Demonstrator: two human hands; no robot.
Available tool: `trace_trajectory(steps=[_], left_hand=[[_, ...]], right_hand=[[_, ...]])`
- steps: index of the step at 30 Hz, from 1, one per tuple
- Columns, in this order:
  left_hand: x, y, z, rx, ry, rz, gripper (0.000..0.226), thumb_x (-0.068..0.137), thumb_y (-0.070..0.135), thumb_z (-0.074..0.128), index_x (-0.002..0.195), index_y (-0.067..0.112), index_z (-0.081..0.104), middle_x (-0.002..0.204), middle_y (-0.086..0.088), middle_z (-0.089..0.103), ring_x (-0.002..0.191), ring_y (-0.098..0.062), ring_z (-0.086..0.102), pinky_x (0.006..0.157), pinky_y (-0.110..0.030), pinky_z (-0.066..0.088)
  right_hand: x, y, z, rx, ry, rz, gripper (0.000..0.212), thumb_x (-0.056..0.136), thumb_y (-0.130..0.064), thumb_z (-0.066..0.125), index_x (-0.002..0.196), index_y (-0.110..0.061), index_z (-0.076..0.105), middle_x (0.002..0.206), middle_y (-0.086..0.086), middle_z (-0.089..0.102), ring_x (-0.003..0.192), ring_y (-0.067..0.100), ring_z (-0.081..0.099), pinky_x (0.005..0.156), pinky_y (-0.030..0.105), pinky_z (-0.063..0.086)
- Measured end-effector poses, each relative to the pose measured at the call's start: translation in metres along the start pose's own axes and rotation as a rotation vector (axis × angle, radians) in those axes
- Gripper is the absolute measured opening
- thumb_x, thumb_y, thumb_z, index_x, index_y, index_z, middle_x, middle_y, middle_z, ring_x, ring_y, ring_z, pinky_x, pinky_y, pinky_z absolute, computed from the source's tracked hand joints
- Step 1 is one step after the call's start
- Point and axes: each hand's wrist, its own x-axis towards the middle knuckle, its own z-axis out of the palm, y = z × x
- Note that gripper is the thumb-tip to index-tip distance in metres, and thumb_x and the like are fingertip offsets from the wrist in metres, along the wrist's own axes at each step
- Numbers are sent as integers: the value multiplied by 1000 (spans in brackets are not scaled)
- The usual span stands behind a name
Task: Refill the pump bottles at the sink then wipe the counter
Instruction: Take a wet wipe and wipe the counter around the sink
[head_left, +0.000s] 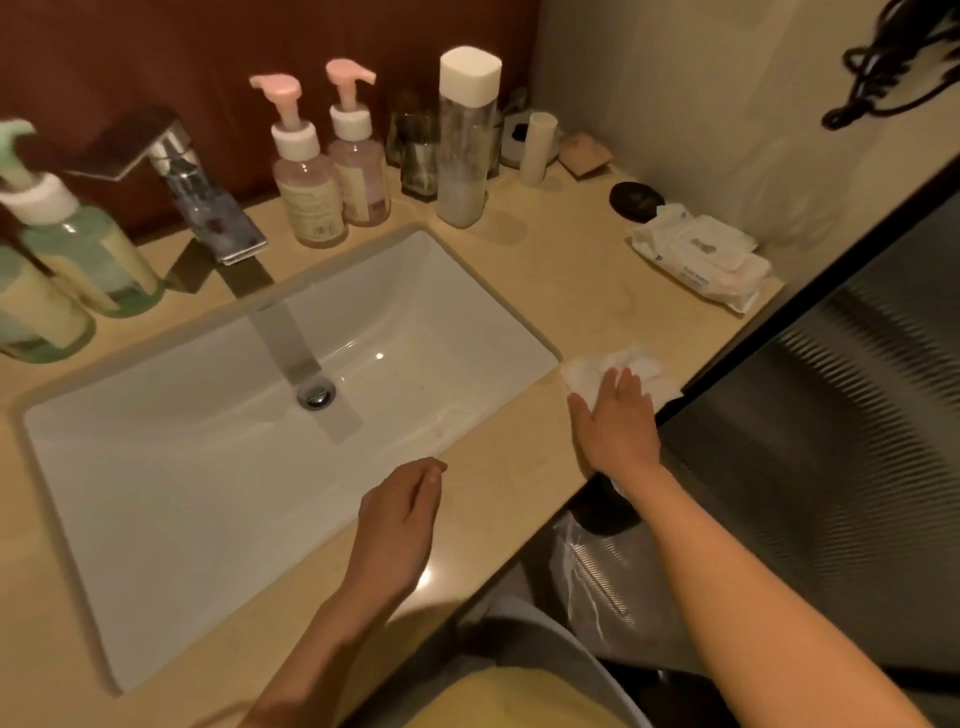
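Observation:
My right hand (615, 423) lies flat with straight fingers on a crumpled white wipe (623, 371) at the counter's right front edge (498, 499). My left hand (400, 519) hovers over the sink's front rim with loosely curled fingers and holds nothing. Two pink pump bottles (332, 171) stand behind the white sink (218, 431), right of the chrome faucet (202, 192). Two green pump bottles (67, 249) stand at the far left. A tall clear bottle with a white cap (467, 135) stands right of the pink ones.
A pack of wet wipes (701, 260) lies at the counter's right side, with a dark round lid (636, 197) behind it. Glass cups (415, 150) and small items crowd the back corner. A bin with a plastic liner (597, 561) stands below the counter's right end.

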Motion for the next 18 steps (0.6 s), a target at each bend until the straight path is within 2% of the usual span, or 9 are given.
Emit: trace_trajectory(steps=[4,7,8,10,12,13,14,16,18], left_hand=[[0,-1,-3,-13,-43,-12,29,100,31,36,115,27,61,115,16,58,103,4,50,89,-11,33],[2,1,-10,-29,-46,-33,27,100,30,37,110,26,62,106,17,60,92,12,51,77,-1,32],[3,2,-13,-42,-41,-44,26,100,29,38,107,26,63,101,18,61,89,16,51,73,2,32],[5,3,-15,-73,-22,-64,26,100,26,39,103,24,64,96,19,61,84,19,50,67,4,32],[5,3,-14,-81,-4,-76,27,100,26,39,104,24,65,96,19,61,85,17,51,67,3,33],[4,3,-11,-83,11,-81,27,100,27,39,104,24,65,97,18,62,85,16,52,68,2,33],[3,3,-10,-85,23,-84,27,100,27,38,104,24,65,97,18,62,85,15,53,68,2,34],[4,6,-9,-107,49,-93,26,100,27,39,101,24,65,94,17,63,81,15,54,65,1,35],[8,8,-11,-128,61,-108,25,99,27,39,97,25,64,93,15,64,79,12,55,65,-1,37]], right_hand=[[-29,-38,18,-38,51,-166,61,101,-38,17,149,-3,1,156,16,2,145,25,2,118,36,2],[-57,-47,29,-21,117,-299,55,102,-32,25,148,-3,15,154,17,17,143,26,16,116,34,9],[-65,-47,32,-16,158,-335,52,101,-29,32,145,-1,27,150,18,28,139,28,27,115,36,17],[-79,-46,34,-32,241,-425,42,91,-23,56,127,0,55,129,18,56,120,28,55,103,39,38],[-92,-45,35,-63,302,-504,40,70,-20,79,107,-5,70,105,11,70,98,21,67,88,34,51],[-98,-45,34,-82,305,-529,40,63,-19,84,100,-9,73,97,7,73,91,17,69,82,31,53],[-106,-47,30,-90,280,-539,36,63,-19,84,96,-12,74,92,4,73,86,16,70,77,29,55],[-122,-51,16,-40,130,-548,16,82,-21,68,97,-17,70,89,-1,70,79,17,68,69,31,55],[-129,-49,6,155,-114,-543,22,99,-30,41,91,-23,61,82,-4,63,75,15,60,67,31,49]])
